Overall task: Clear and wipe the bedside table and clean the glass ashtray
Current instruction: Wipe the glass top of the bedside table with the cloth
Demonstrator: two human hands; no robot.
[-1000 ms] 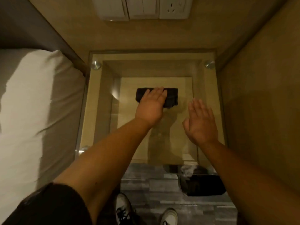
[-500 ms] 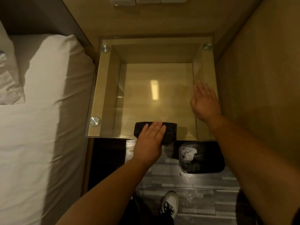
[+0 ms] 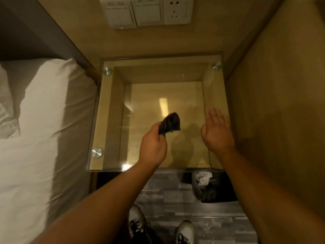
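Above the glass counter (image 3: 109,110), my left hand (image 3: 153,148) pinched the dark cloth (image 3: 170,123), pointing away; my right hand (image 3: 217,132) stayed flat and empty beside it.

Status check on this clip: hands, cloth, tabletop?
Left hand pinching dark cloth, lifted off glass tabletop. Right hand open, hovering. No ashtray visible. Nothing blocking.

The only view comes from a camera on the person's head, looking steeply down and forward from close above at the glass-topped bedside table (image 3: 109,110), with the wall sockets (image 3: 147,12) at the top edge and the shoes (image 3: 184,232) at the bottom.
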